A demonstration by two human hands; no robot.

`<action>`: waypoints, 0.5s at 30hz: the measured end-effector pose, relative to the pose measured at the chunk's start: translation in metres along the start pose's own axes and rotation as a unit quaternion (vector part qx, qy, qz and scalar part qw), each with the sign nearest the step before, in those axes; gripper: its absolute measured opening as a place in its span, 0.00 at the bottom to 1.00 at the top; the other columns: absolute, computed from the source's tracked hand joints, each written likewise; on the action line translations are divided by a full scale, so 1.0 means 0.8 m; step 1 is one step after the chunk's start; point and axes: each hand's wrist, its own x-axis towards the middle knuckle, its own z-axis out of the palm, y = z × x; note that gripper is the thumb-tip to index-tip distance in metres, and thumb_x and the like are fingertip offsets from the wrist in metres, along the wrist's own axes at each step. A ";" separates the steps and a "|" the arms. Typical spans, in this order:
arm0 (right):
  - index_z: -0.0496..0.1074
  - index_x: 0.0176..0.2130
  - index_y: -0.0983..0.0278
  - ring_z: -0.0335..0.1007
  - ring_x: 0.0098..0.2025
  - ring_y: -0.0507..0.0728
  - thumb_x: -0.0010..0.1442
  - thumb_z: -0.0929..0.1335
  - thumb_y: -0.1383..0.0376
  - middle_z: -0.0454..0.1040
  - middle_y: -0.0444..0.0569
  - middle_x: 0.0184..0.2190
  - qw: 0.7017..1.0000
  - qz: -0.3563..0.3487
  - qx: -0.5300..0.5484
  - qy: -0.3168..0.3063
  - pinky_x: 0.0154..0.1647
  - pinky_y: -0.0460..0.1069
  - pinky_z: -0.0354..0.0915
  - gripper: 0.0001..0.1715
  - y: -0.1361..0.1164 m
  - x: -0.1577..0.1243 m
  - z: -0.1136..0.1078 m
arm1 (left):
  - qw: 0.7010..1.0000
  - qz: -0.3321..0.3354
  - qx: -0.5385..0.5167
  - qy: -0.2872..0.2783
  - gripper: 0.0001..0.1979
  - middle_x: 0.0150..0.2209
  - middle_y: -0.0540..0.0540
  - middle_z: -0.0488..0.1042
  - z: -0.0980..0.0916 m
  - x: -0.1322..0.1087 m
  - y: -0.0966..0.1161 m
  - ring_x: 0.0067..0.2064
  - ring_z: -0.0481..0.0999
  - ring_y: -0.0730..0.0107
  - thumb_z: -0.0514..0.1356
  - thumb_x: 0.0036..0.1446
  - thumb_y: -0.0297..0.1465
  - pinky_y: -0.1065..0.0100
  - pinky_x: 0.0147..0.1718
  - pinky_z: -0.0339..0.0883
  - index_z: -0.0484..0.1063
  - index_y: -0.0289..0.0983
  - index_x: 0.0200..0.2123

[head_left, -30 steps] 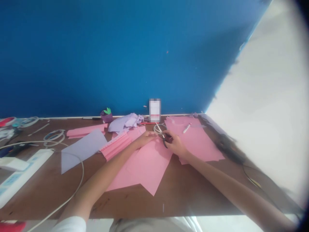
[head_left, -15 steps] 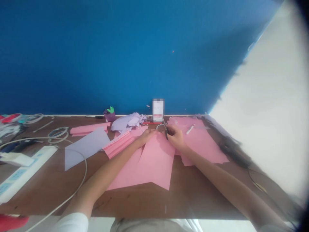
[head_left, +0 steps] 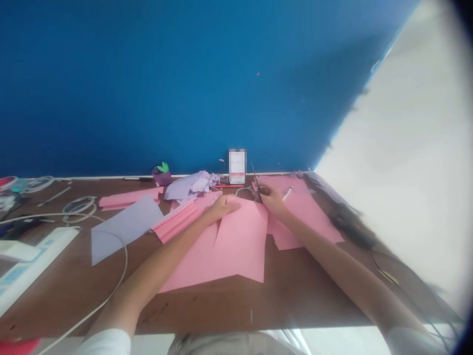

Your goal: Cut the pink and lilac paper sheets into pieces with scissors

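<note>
My scissors [head_left: 257, 185] beside pink paper [head_left: 242, 241]

My left hand [head_left: 223, 205] grips the paper's far edge, the paper spreading toward me. My right hand [head_left: 272, 198] grasps the scissors, blades pointing away, just right of that edge.

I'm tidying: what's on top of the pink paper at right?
A white pen shows on the pink paper; pale marks nearby are too blurred to name. The right hand and forearm hide whatever lies beneath.

The bare left forearm [head_left: 158, 268] and bare right forearm [head_left: 332, 266] reach forward, converging; the bare left hand [head_left: 223, 206] pinches, the bare right hand [head_left: 272, 198] (near its partner) curls inward.
</note>
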 end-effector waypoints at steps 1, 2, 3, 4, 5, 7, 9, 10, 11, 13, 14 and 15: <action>0.70 0.46 0.66 0.65 0.25 0.51 0.46 0.72 0.58 0.73 0.46 0.27 1.000 0.002 -0.003 -0.012 0.26 0.47 0.62 0.28 -0.001 0.001 -0.002 | 1.000 -0.003 -0.001 0.006 0.22 0.38 0.43 0.75 0.000 -0.001 0.000 0.38 0.73 0.67 0.63 0.47 0.43 0.71 0.34 0.65 0.73 0.33 0.41; 0.70 0.47 0.66 0.65 0.26 0.51 0.46 0.72 0.58 0.74 0.47 0.28 1.000 -0.001 -0.010 -0.027 0.27 0.47 0.62 0.28 -0.003 0.003 -0.004 | 1.000 -0.005 -0.007 0.014 0.21 0.38 0.44 0.75 0.000 -0.001 -0.001 0.38 0.73 0.67 0.62 0.49 0.43 0.71 0.35 0.65 0.73 0.33 0.41; 0.70 0.47 0.65 0.66 0.26 0.51 0.47 0.72 0.58 0.74 0.47 0.29 0.999 -0.009 -0.024 -0.042 0.27 0.47 0.63 0.28 -0.006 0.004 -0.007 | 1.000 -0.007 -0.018 0.023 0.20 0.39 0.44 0.75 0.000 -0.001 -0.003 0.39 0.73 0.67 0.61 0.50 0.43 0.70 0.35 0.65 0.73 0.33 0.40; 0.71 0.47 0.65 0.66 0.27 0.51 0.47 0.71 0.58 0.74 0.47 0.30 0.997 -0.022 -0.046 -0.061 0.28 0.48 0.63 0.27 -0.010 0.006 -0.011 | 0.999 -0.008 -0.033 0.030 0.19 0.39 0.44 0.75 0.000 0.000 -0.005 0.39 0.73 0.67 0.60 0.52 0.42 0.70 0.36 0.65 0.73 0.34 0.40; 0.71 0.47 0.65 0.66 0.27 0.52 0.48 0.71 0.59 0.74 0.48 0.30 0.993 -0.041 -0.077 -0.077 0.28 0.48 0.63 0.26 -0.014 0.007 -0.016 | 0.998 -0.011 -0.050 0.036 0.18 0.39 0.44 0.75 0.000 0.001 -0.007 0.40 0.73 0.68 0.59 0.52 0.42 0.70 0.37 0.65 0.72 0.34 0.41; 0.73 0.45 0.65 0.66 0.28 0.53 0.50 0.69 0.62 0.74 0.48 0.31 0.978 -0.088 -0.161 -0.103 0.29 0.48 0.62 0.21 -0.025 0.009 -0.026 | 0.996 -0.021 -0.079 0.045 0.17 0.39 0.45 0.75 -0.001 0.003 -0.011 0.39 0.73 0.68 0.58 0.53 0.41 0.69 0.37 0.66 0.72 0.35 0.41; 0.74 0.45 0.64 0.67 0.30 0.53 0.51 0.67 0.66 0.75 0.48 0.32 0.951 -0.134 -0.243 -0.135 0.31 0.48 0.61 0.20 -0.034 0.009 -0.035 | 0.993 -0.032 -0.095 0.057 0.17 0.38 0.45 0.75 -0.002 0.005 -0.015 0.37 0.73 0.68 0.58 0.53 0.40 0.69 0.37 0.65 0.72 0.35 0.41; 0.74 0.45 0.63 0.67 0.30 0.53 0.51 0.66 0.68 0.75 0.48 0.32 0.937 -0.150 -0.281 -0.145 0.31 0.47 0.60 0.20 -0.039 0.008 -0.039 | 0.993 -0.038 -0.098 0.062 0.16 0.37 0.45 0.75 -0.003 0.006 -0.017 0.37 0.73 0.69 0.58 0.53 0.40 0.69 0.36 0.65 0.73 0.35 0.41; 0.74 0.45 0.62 0.67 0.30 0.53 0.50 0.65 0.69 0.75 0.47 0.31 0.922 -0.161 -0.317 -0.152 0.31 0.47 0.60 0.21 -0.042 0.007 -0.041 | 0.992 -0.043 -0.099 0.066 0.16 0.36 0.46 0.75 -0.004 0.007 -0.019 0.36 0.73 0.69 0.59 0.53 0.40 0.70 0.35 0.65 0.73 0.35 0.40; 0.74 0.45 0.61 0.67 0.29 0.53 0.50 0.65 0.71 0.76 0.47 0.30 0.898 -0.174 -0.376 -0.151 0.30 0.46 0.59 0.21 -0.047 0.005 -0.044 | 0.991 -0.053 -0.100 0.070 0.17 0.33 0.47 0.75 -0.005 0.008 -0.023 0.34 0.72 0.70 0.58 0.53 0.41 0.70 0.33 0.64 0.73 0.35 0.40; 0.74 0.45 0.61 0.68 0.30 0.54 0.50 0.65 0.71 0.76 0.47 0.30 0.889 -0.177 -0.396 -0.149 0.30 0.46 0.59 0.22 -0.048 0.004 -0.044 | 0.991 -0.057 -0.100 0.067 0.18 0.32 0.47 0.75 -0.006 0.009 -0.024 0.32 0.72 0.70 0.58 0.53 0.42 0.70 0.31 0.63 0.73 0.35 0.40; 0.74 0.45 0.60 0.68 0.30 0.54 0.49 0.65 0.72 0.76 0.47 0.30 0.882 -0.178 -0.410 -0.148 0.30 0.46 0.59 0.22 -0.048 0.003 -0.044 | 0.991 -0.060 -0.101 0.064 0.19 0.31 0.47 0.74 -0.006 0.009 -0.026 0.32 0.72 0.70 0.58 0.53 0.43 0.71 0.30 0.63 0.73 0.35 0.41</action>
